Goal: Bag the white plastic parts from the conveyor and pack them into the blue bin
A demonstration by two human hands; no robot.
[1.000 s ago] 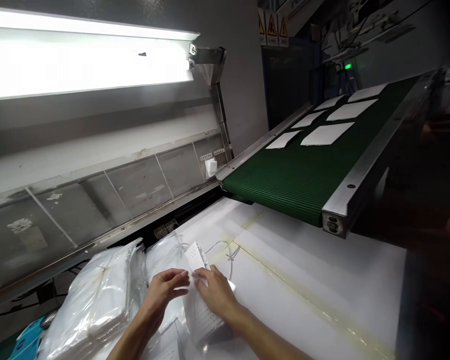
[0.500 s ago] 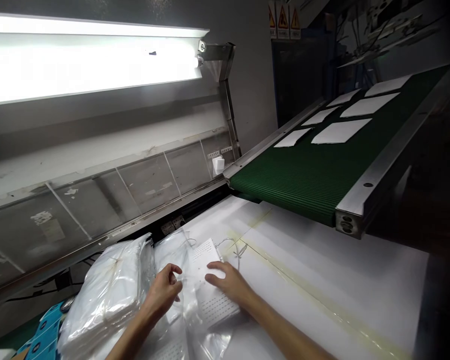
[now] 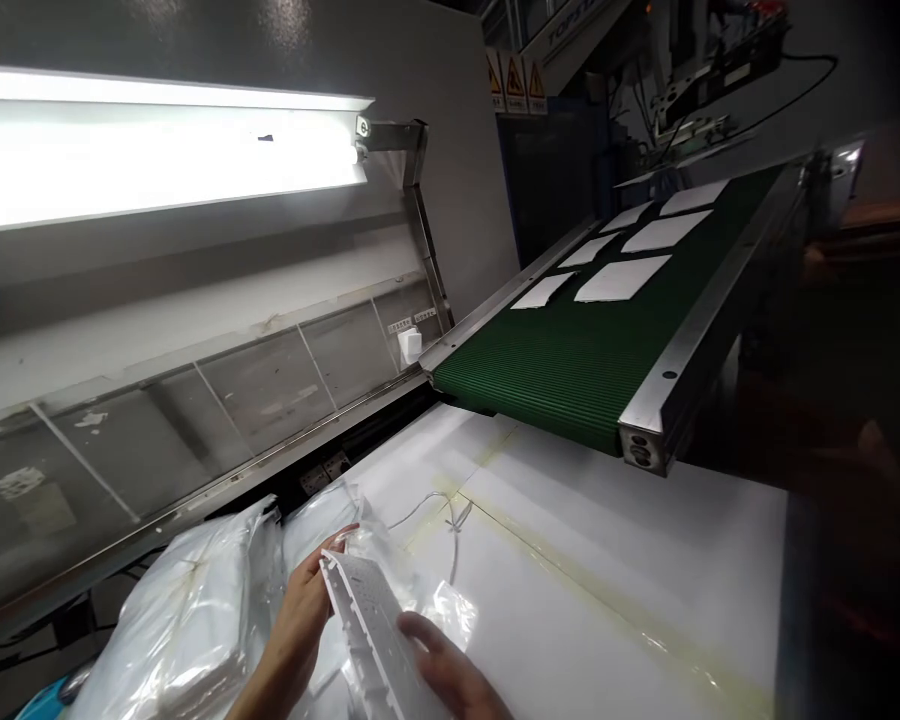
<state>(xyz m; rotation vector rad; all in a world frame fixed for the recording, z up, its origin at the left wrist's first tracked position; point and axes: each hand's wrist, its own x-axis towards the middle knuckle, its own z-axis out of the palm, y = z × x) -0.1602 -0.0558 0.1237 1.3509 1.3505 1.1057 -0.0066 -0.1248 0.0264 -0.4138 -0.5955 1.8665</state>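
A stack of white printed cards (image 3: 367, 630) with rows of small dots stands tilted on edge at the bottom of the view. My left hand (image 3: 298, 610) holds it from behind, with the fingers wrapped round its upper end. My right hand (image 3: 450, 665) lies against its lower front face, with the fingers resting on the cards. A clear plastic bag (image 3: 390, 565) crumples just beyond the stack, partly hidden by it. The stack's lower end runs out of the picture.
A large plastic-wrapped bundle (image 3: 187, 610) lies to the left of my hands. A thin white cord (image 3: 424, 510) lies on the white table (image 3: 592, 570). Beyond, a green conveyor belt (image 3: 577, 370) in a steel frame carries several white sheets (image 3: 621, 278).
The card stack has gone from lying flat to tilted up on edge in my hands. The clear plastic has shifted away from it. My view has turned slightly.
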